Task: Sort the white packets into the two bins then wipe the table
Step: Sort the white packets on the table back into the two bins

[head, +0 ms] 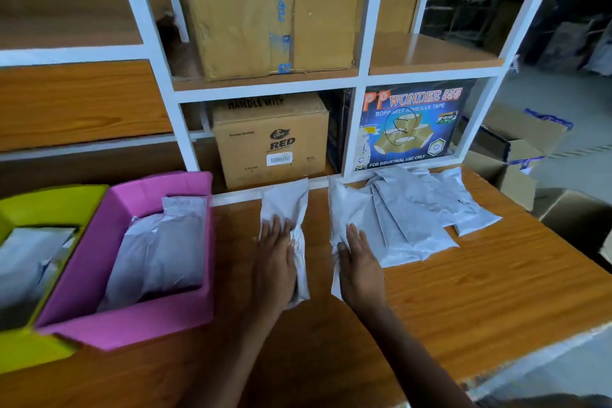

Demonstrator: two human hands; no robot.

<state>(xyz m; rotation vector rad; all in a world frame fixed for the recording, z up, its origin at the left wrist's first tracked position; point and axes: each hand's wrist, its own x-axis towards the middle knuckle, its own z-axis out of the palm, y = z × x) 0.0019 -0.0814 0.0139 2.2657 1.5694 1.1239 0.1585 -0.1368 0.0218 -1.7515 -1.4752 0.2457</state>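
Worktop [463,295], wood-grain, runs across the lower frame. Two bare forearms enter from the bottom edge, right of centre.

Left grip [276,262]: released, fingers straight and spread, pressing flat on a white packet [286,202] at centre frame. This packet lies lengthwise on the worktop, its far end touching the shelf base. Its right edge is crumpled beside the grip.

Right grip [359,262]: released, fingers straight and together, pressing flat on a second white packet [344,205] just beside the first. A strip of bare worktop shows between the two.

Lower left: pink bin [132,331], containing white packets [159,255] lying side by side. Touching its left side, at the frame edge, is a yellow-green bin [33,354], also holding a white packet [26,262].

Right of centre: loose pile of white packets [417,212], overlapping one another, fanned out on the worktop. The second packet overlaps its left edge.

Beyond the worktop is a white-framed shelf unit [361,76]. Lower centre compartment: brown carton [271,139] printed "RED". Lower right compartment: blue tape box [407,126]. Compartment above centre: large plain carton [265,10].

Far right, past the worktop edge: open cardboard boxes [520,149] on the floor.
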